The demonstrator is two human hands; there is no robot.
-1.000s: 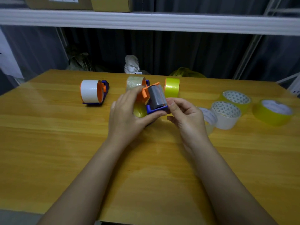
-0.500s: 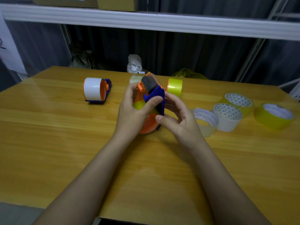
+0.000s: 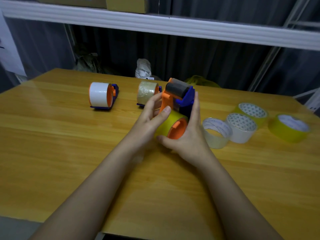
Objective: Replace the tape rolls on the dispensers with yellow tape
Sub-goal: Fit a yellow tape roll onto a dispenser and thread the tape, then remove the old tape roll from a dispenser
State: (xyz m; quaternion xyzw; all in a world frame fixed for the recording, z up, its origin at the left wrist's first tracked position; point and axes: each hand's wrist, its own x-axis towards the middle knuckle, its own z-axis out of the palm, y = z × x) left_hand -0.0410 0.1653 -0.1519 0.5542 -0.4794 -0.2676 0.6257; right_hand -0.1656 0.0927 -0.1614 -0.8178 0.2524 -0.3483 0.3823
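**Dispenser held mid-table, yellow roll on hub**

I see both hands raising the dispenser [image 3: 180, 99] above the table [image 3: 69, 153]. Left hand [image 3: 150, 116] curls round the yellow tape roll [image 3: 170, 122], thumb on top. Right hand [image 3: 188, 134] cups the right side, fingers straight, thumb under the roll.

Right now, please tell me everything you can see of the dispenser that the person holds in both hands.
The held dispenser looks like plastic, with an orange frame and a dark blue side piece. A dark grey roller sits across its top. A yellow tape roll is mounted low on an orange hub. It is lifted off the wooden table, tilted toward the camera. The left hand holds it with the thumb on the yellow roll; the right hand cups the hub side, fingers along the blue part.
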